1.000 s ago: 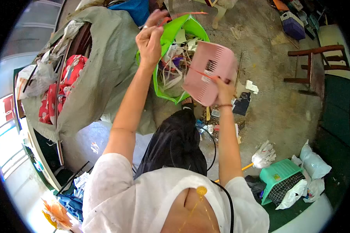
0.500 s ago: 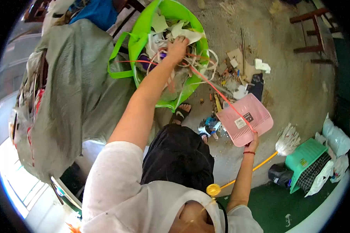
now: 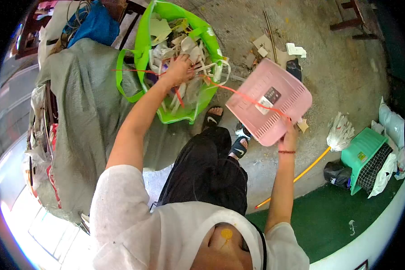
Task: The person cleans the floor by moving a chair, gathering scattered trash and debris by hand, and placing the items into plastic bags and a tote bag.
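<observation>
My left hand (image 3: 179, 70) lies over the rubbish inside a bright green bag (image 3: 141, 58), its fingers stretched out and apart. White straps, paper scraps and plastic film surround it. A thin red strap (image 3: 243, 95) runs past that hand, over the bag's rim and across to my right side. My right hand (image 3: 289, 137) is closed round the near edge of a pink plastic dustpan (image 3: 279, 76) with a row of teeth and a label. The dustpan is tilted above the floor, and the strap's end reaches my right fingers; whether they grip it I cannot tell.
Scraps of cardboard (image 3: 263, 42) and white foam (image 3: 296, 50) lie on the concrete beyond the dustpan. A mop (image 3: 339, 132) with a yellow handle and a green basket (image 3: 362, 155) are at the right. Grey sheeting (image 3: 90, 121) covers a pile at left.
My left hand has moved left and down with the view's shift. The dustpan has come up and towards the bag, hiding much of the floor litter. My feet show more.
</observation>
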Demonstrator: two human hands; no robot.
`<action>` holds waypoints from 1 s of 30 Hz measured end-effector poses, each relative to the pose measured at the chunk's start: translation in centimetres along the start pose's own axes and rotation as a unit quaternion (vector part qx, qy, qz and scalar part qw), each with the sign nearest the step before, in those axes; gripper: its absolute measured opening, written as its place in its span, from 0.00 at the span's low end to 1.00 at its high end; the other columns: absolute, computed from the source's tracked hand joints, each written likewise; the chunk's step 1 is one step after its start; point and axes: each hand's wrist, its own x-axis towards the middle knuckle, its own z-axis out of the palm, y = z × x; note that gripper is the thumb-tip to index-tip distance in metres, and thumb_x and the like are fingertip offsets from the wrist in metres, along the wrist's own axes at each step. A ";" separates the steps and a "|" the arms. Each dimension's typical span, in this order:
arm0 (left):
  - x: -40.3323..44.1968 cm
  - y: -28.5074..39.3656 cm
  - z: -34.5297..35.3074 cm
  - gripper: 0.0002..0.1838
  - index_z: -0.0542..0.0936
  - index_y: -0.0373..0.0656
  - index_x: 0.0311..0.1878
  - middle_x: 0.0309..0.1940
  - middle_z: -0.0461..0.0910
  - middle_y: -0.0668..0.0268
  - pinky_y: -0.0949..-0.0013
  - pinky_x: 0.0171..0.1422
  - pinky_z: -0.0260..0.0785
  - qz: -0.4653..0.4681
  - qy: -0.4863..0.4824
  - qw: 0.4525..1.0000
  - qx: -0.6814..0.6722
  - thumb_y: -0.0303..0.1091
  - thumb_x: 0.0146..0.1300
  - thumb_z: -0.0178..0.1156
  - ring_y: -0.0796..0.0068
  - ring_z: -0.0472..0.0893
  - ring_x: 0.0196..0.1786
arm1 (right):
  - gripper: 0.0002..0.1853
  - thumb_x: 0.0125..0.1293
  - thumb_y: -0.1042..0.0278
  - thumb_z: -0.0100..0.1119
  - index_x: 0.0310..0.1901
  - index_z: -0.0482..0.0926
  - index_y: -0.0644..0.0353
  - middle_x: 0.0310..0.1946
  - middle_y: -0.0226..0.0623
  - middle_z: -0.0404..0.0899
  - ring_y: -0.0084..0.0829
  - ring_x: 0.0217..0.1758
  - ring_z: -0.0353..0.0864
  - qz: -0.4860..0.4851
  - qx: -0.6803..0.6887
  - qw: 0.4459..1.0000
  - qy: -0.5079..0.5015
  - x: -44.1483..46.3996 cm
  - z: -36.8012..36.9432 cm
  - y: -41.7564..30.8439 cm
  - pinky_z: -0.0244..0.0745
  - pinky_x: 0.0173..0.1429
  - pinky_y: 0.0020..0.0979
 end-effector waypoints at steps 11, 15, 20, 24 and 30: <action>-1.5 8.8 2.4 0.34 0.61 0.42 0.56 0.53 0.64 0.54 0.41 0.55 0.50 0.068 0.236 0.969 -0.004 0.48 0.47 0.56 0.57 0.62 0.57 | 0.34 0.36 0.61 0.69 0.46 0.65 0.69 0.36 0.41 0.70 0.30 0.37 0.69 -0.340 -0.437 0.832 -0.030 -7.0 14.9 1.0 0.65 0.44 0.29; 1.8 6.6 7.7 0.25 0.64 0.45 0.54 0.45 0.72 0.57 0.45 0.52 0.54 -0.029 0.087 0.996 -0.003 0.42 0.52 0.52 0.61 0.68 0.51 | 0.44 0.28 0.58 0.70 0.49 0.62 0.72 0.41 0.55 0.65 0.48 0.44 0.66 -0.421 -0.509 0.750 -0.042 -9.0 18.6 1.0 0.62 0.48 0.39; 0.0 1.1 4.1 0.09 0.71 0.37 0.38 0.30 0.73 0.56 0.64 0.42 0.64 -0.155 0.134 0.954 -0.218 0.23 0.51 0.47 0.60 0.73 0.38 | 0.41 0.32 0.62 0.70 0.49 0.62 0.72 0.43 0.46 0.67 0.38 0.47 0.66 -0.394 -0.357 0.846 -0.033 -7.0 18.7 -1.1 0.62 0.51 0.35; -1.5 -5.4 3.8 0.14 0.67 0.37 0.43 0.36 0.71 0.51 0.61 0.39 0.68 -0.200 0.228 0.949 -0.089 0.22 0.51 0.47 0.55 0.73 0.37 | 0.28 0.42 0.68 0.66 0.45 0.67 0.71 0.38 0.41 0.72 0.28 0.40 0.71 -0.386 -0.251 0.887 0.031 -0.9 14.0 0.5 0.66 0.46 0.29; 1.4 -5.4 8.1 0.14 0.66 0.37 0.44 0.41 0.69 0.51 0.63 0.35 0.72 -0.218 0.176 0.958 0.061 0.25 0.52 0.48 0.58 0.75 0.38 | 0.27 0.41 0.67 0.66 0.45 0.69 0.70 0.39 0.42 0.73 0.33 0.39 0.74 -0.036 -0.089 0.989 0.109 11.7 2.3 10.1 0.69 0.46 0.33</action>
